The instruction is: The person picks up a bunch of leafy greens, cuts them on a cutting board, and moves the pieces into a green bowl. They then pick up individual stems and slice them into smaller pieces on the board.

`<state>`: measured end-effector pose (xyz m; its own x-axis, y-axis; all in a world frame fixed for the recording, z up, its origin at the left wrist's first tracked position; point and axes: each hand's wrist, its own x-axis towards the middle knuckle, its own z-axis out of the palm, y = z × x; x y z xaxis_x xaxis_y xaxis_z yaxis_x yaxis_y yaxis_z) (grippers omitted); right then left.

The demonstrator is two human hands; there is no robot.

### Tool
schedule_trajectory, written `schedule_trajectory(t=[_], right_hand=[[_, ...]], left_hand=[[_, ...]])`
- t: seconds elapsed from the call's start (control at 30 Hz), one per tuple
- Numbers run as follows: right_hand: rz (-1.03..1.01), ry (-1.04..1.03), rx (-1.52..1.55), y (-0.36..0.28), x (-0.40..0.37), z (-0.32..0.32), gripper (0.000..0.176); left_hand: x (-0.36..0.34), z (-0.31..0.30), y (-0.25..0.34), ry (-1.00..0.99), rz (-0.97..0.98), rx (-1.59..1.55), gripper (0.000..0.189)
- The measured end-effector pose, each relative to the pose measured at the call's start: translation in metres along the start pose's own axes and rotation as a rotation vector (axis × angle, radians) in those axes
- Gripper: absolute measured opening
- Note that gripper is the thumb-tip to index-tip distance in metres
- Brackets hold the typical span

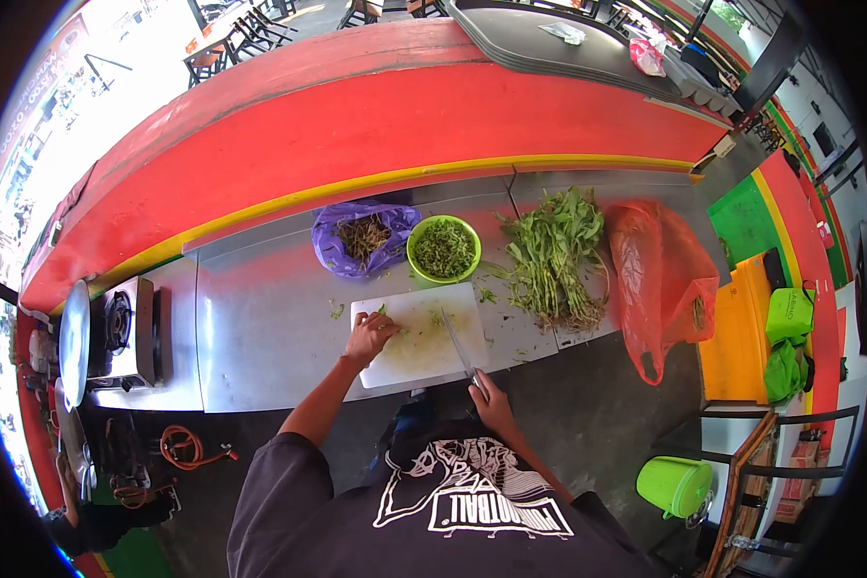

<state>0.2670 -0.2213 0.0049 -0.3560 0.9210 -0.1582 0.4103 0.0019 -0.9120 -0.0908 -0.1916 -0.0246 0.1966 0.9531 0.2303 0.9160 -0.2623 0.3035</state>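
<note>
A white cutting board [419, 358] lies on the steel counter, with green stains and small leaf scraps on it. My right hand [492, 398] is closed around the handle of a knife [459, 345], whose blade points away across the board. At the board's left side, my left hand [371, 335] has its fingers bent together; a bit of green shows by them, but what they hold is hidden. Just beyond the board stands a lime-green bowl [417, 271] of chopped greens [444, 248]. Beside it sits a purple plastic bag [329, 249] with roots and stem ends [362, 238].
A bunch of leafy greens [556, 255] lies right of the board, then a red plastic bag [650, 279]. On the left are a gas stove [120, 332] and a round metal pan [73, 332]. A red wall [376, 125] runs behind the counter. A green bucket [672, 485] is at lower right.
</note>
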Motion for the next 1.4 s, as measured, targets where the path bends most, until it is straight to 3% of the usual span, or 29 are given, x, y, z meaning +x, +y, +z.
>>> schedule_trajectory(t=[0.27, 0.37, 0.57, 0.73, 0.9, 0.97, 1.03, 1.07, 1.2, 1.4], right_hand=[[0.049, -0.105, -0.055, -0.016, 0.0, 0.004, 0.05], [-0.033, -0.119, -0.095, -0.005, 0.004, 0.017, 0.05], [-0.058, -0.151, -0.125, -0.016, 0.008, 0.027, 0.05], [-0.047, -0.131, -0.091, -0.016, 0.008, 0.028, 0.05], [-0.044, -0.093, -0.079, -0.022, 0.004, 0.023, 0.049], [0.022, -0.106, -0.032, -0.028, 0.002, 0.019, 0.049], [0.026, -0.094, -0.033, -0.022, 0.003, 0.019, 0.049], [0.029, -0.081, -0.034, -0.019, 0.003, 0.019, 0.049], [-0.134, 0.022, -0.054, -0.005, 0.005, 0.021, 0.049], [0.059, -0.053, -0.062, -0.013, 0.006, 0.015, 0.049]], left_hand=[[-0.013, 0.009, 0.033, 0.22, -0.233, -0.094, 0.016], [-0.021, 0.027, 0.039, 0.293, -0.317, -0.139, 0.015], [-0.025, 0.023, 0.054, 0.352, -0.311, -0.094, 0.015], [-0.013, -0.002, 0.058, 0.444, -0.311, -0.118, 0.018], [0.014, -0.02, 0.045, 0.541, -0.503, -0.299, 0.009], [0.017, -0.021, 0.042, 0.451, -0.516, -0.341, 0.013], [0.016, -0.019, 0.039, 0.182, -0.37, -0.139, 0.017], [0.015, -0.018, 0.039, 0.095, -0.391, -0.181, 0.02], [0.004, -0.008, 0.039, 0.08, -0.385, -0.194, 0.02], [-0.006, -0.004, 0.05, 0.044, -0.427, -0.121, 0.022]])
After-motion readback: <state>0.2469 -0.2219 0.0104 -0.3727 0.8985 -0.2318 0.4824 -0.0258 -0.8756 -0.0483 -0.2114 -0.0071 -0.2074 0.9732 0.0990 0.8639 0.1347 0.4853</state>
